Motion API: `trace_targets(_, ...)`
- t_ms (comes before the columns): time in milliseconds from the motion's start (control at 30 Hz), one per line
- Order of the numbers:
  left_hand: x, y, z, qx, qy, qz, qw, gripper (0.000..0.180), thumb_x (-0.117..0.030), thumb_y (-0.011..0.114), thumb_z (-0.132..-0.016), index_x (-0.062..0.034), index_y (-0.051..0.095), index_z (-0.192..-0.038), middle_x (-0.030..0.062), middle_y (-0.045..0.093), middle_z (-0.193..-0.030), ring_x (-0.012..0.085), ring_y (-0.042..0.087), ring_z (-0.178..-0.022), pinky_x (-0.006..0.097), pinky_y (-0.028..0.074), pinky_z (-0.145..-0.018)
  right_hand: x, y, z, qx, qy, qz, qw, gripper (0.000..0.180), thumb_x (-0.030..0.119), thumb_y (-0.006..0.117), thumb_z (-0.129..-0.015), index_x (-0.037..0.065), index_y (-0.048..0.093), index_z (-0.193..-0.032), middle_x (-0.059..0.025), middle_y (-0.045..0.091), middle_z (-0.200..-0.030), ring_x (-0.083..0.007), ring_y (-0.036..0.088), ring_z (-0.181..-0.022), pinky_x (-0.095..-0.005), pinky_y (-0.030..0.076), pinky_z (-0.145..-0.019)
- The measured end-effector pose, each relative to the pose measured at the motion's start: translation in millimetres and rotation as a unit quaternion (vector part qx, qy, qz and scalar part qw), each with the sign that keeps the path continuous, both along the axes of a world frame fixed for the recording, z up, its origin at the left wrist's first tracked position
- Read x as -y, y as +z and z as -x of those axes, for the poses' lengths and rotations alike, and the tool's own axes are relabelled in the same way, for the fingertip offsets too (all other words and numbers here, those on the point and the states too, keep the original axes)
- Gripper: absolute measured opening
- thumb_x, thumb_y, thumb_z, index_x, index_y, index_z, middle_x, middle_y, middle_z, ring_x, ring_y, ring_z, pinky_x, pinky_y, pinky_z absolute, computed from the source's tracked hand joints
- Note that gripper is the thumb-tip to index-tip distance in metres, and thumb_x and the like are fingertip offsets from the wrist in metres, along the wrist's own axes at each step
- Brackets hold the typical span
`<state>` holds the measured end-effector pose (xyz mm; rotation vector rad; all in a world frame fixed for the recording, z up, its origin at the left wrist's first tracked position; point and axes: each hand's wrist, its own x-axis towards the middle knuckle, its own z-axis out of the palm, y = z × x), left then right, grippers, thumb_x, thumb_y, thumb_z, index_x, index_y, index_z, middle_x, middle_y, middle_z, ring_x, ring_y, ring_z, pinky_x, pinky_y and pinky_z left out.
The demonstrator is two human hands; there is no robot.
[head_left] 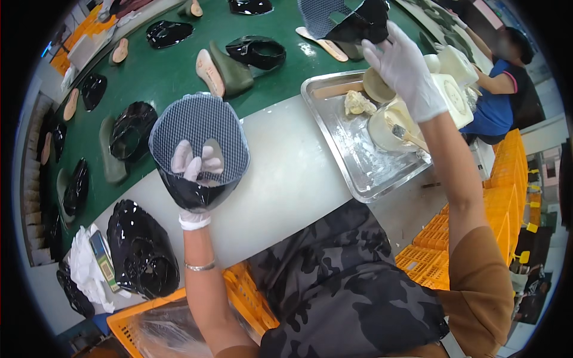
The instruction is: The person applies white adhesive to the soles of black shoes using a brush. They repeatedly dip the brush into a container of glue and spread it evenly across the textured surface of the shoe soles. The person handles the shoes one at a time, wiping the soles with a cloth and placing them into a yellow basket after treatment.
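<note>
My left hand [194,161], in a thin white glove, holds a glossy black shoe upper [197,119] over the white tabletop. Its grey mesh lining faces up, and the fingers show through the opening, curled against the inside. At the far right, my gloved right hand [409,74] grips the edge of a second black shoe upper [319,18], also lined with grey mesh; the picture's upper rim cuts off part of it. Below that hand a metal tray [331,131] carries a cream-coloured pot [381,128] with a brush [412,138] and a lump of pale paste [358,103].
Black uppers [256,52], tan insoles [209,71] and olive-green shoe lasts [231,70] lie on a green belt [173,68]. More black uppers [140,250] stand at near left beside a white cloth [86,262]. Orange crates [430,230] stand below. A person in blue [492,110] works at far right.
</note>
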<state>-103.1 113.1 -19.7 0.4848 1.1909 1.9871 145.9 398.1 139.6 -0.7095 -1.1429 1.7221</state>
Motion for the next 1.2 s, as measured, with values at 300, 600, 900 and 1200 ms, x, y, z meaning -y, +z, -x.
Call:
trace_targets(300, -10.1, 1.9, -9.2, -0.048, -0.02, -0.047, 0.998, 0.047, -0.01, 0.048, -0.088, -0.0032, 0.034, -0.132, 0.0159, 0.06, -0.103, 0.0204, 0.061, -0.078, 0.031, 0.052, -0.066, -191.0, -19.3, -10.9, 0.273, -0.164, -0.104, 0.942, 0.05, 0.039, 0.066, -0.08, 0.004, 0.05, -0.112, -0.009, 0.058, -0.104, -0.0214, 0.058, -0.085, -0.0335, 0.052, -0.071)
trace_targets(600, -5.4, 3.6, -10.3, -0.031, -0.029, 0.011, 0.999, 0.044, -0.005, 0.045, -0.087, 0.0007, 0.034, -0.129, 0.0173, 0.059, -0.098, 0.0198, 0.06, -0.075, 0.03, 0.052, -0.066, -249.8, -34.3, 6.8, 0.71, -0.112, -0.366, 0.591, 0.043, 0.035, 0.063, -0.077, 0.005, 0.059, -0.108, -0.0167, 0.064, -0.097, -0.0306, 0.062, -0.089, -0.0385, 0.047, -0.079)
trace_targets(900, 1.2, 0.9, -10.4, -0.005, -0.02, 0.058, 0.998, 0.044, -0.004, 0.041, -0.087, -0.0004, 0.031, -0.13, 0.0174, 0.058, -0.098, 0.0218, 0.06, -0.073, 0.032, 0.052, -0.068, -262.9, -66.8, 6.7, 0.782, -0.034, -0.383, 0.491, 0.028, 0.025, 0.063, -0.078, 0.01, 0.063, -0.102, -0.0148, 0.063, -0.101, -0.0318, 0.059, -0.096, -0.0407, 0.047, -0.084)
trace_targets(1200, 1.0, 2.5, -15.4, -0.042, -0.015, 0.071, 0.997, 0.044, -0.006, 0.043, -0.087, -0.0012, 0.033, -0.13, 0.0163, 0.058, -0.097, 0.0206, 0.059, -0.073, 0.031, 0.052, -0.066, -267.8, -91.7, -9.7, 0.827, 0.019, -0.314, 0.466, 0.024, 0.016, 0.058, -0.079, 0.004, 0.065, -0.098, -0.0182, 0.063, -0.098, -0.033, 0.06, -0.096, -0.0413, 0.048, -0.083)
